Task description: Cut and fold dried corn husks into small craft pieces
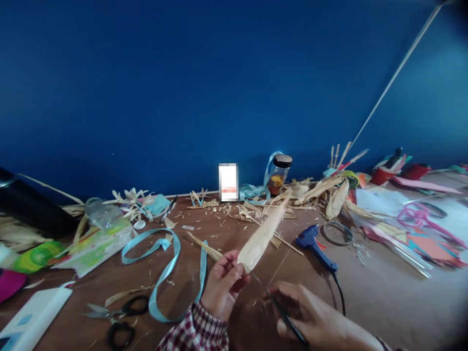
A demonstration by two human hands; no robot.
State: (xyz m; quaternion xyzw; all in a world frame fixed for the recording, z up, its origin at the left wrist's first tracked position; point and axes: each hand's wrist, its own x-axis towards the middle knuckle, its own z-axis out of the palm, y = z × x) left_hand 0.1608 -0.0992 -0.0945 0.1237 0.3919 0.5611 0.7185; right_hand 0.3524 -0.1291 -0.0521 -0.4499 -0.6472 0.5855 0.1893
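Between the thumb and fingers of my left hand (pixel 227 280) is a pale dried corn husk (pixel 261 240), its long tapered end pointing up and right. My right hand (pixel 305 312) is closed round a slim dark tool (pixel 287 317). Its thin pointed tip reaches close to the base of the husk; I cannot tell whether it touches. A light blue ribbon (pixel 175 253) curls on the table left of my left hand. Open scissors (pixel 117 314) with black handles lie at the lower left. A blue glue gun (pixel 315 246) rests beyond my right hand.
Husk scraps and a jar (pixel 280 175) with a black lid stand along the blue wall. Coloured paper (pixel 431 243) and a pink looped item (pixel 420 217) lie at right. At left are a black cylinder (pixel 36 207) and a white box (pixel 42 317). The glue gun's cord trails forward.
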